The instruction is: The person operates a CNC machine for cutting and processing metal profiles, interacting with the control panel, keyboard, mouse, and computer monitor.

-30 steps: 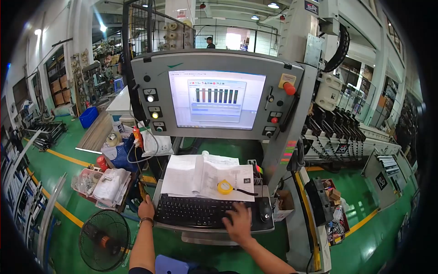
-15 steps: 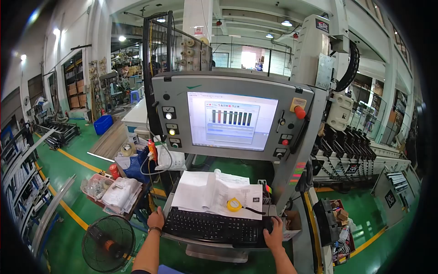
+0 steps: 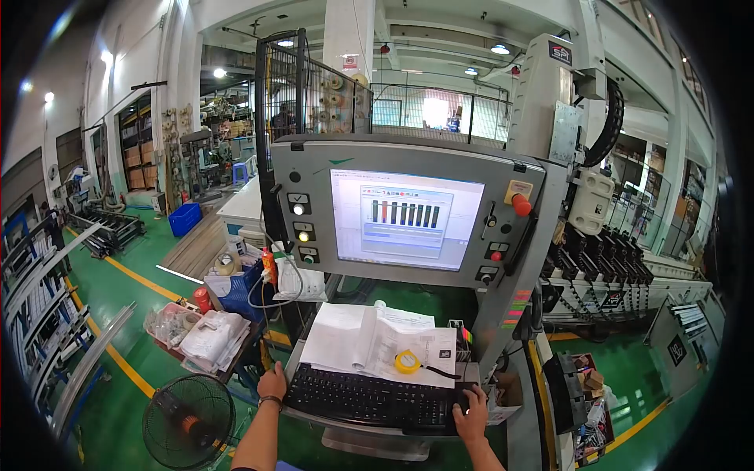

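My left hand [image 3: 272, 383] is at the left end of the keyboard shelf [image 3: 306, 420], closed around its edge, with the fingertips partly hidden. At the shelf's right end my right hand [image 3: 471, 412] rests over a dark computer mouse [image 3: 469, 387], mostly covered by the fingers. Between the hands lies a black keyboard [image 3: 365, 400]. Behind it are loose paper sheets [image 3: 338, 337], with a yellow tape measure [image 3: 408, 362] on top. Above stands a grey control panel [image 3: 306, 173], its lit screen [image 3: 404, 216] showing a window with a row of dark vertical bars, one reddish.
A red emergency-stop button [image 3: 521, 206] is on the panel's right side. A black fan [image 3: 188, 421] stands low at left, below a bin of plastic bags [image 3: 169, 323]. Machinery [image 3: 605, 271] is at right, near a box of parts [image 3: 593, 400].
The view has shifted slightly, so everything sits a little lower and to the right. Both hands keep their places at the shelf; the right fingers have shifted slightly.
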Demonstrator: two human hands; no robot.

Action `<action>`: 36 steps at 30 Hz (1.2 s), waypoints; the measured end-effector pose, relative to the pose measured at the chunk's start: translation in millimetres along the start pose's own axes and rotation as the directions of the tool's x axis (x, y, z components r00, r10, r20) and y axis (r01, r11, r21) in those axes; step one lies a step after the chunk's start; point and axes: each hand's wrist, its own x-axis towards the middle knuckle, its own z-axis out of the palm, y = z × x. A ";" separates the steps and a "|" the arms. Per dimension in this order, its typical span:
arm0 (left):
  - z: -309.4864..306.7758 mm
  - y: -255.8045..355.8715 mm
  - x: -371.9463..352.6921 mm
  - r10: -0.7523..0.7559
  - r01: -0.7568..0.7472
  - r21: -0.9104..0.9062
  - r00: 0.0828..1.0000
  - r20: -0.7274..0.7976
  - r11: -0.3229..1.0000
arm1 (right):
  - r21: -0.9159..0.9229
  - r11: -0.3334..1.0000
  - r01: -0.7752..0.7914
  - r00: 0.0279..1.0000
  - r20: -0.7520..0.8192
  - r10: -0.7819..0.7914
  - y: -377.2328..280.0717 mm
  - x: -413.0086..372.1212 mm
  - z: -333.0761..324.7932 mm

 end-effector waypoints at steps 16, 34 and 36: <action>8.3 -6.8 5.2 -0.002 0.002 -0.002 1.000 0.000 1.000 | -0.071 0.997 0.001 1.000 -0.015 -0.002 -10.6 1.0 -5.4; 2.6 -3.0 1.8 -0.020 0.020 0.001 1.000 0.005 1.000 | -0.004 0.999 -0.040 0.995 0.092 0.040 0.2 1.8 -1.2; 4.9 -4.4 2.8 -0.025 0.025 -0.006 1.000 -0.002 1.000 | -0.001 0.999 -0.041 0.994 0.102 0.041 -1.8 2.5 -2.6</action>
